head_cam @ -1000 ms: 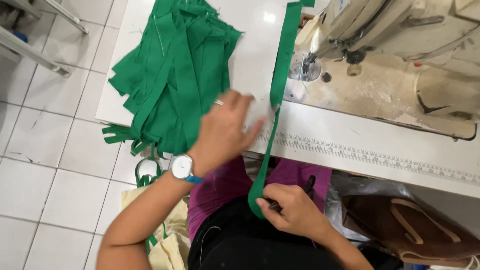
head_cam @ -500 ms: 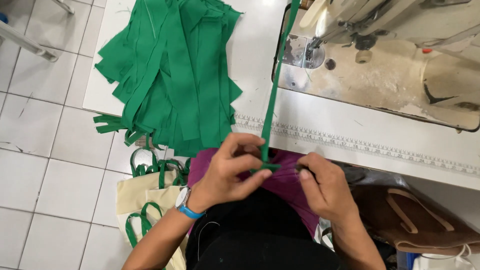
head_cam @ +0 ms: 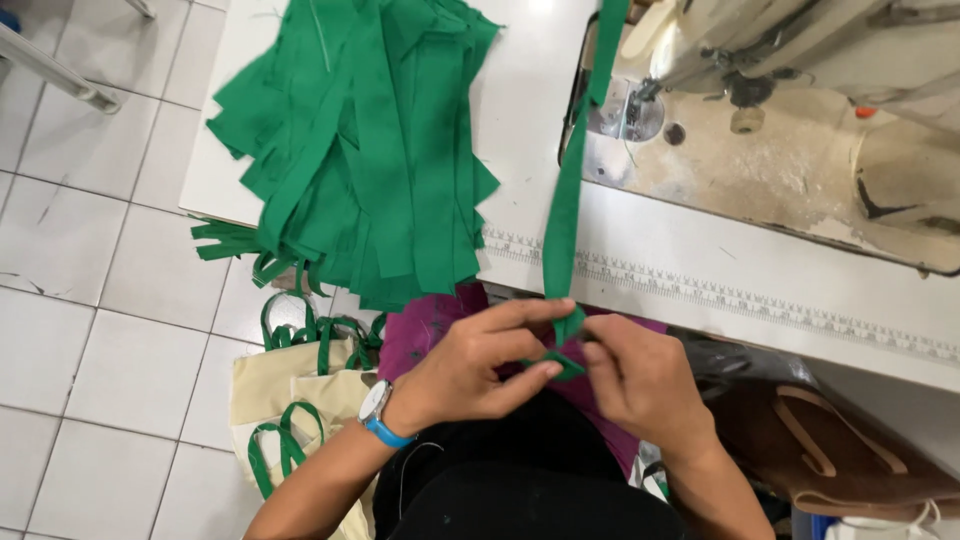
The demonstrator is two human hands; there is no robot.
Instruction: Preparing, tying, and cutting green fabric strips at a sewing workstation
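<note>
Fingers (head_cam: 540,372) on green strap (head_cam: 563,215) (both hands)

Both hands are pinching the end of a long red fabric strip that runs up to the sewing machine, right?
Not quite: the long fabric strip is green, not red. The head view shows both the left hand and right hand pinching its end, and it runs up to the sewing machine.

The left hand (head_cam: 470,370) has a bare forearm. Its wrist wears a round silver watch (head_cam: 374,403) on a blue strap. The torso is dressed in a purple top (head_cam: 420,335) and dark trousers (head_cam: 520,480).
</note>
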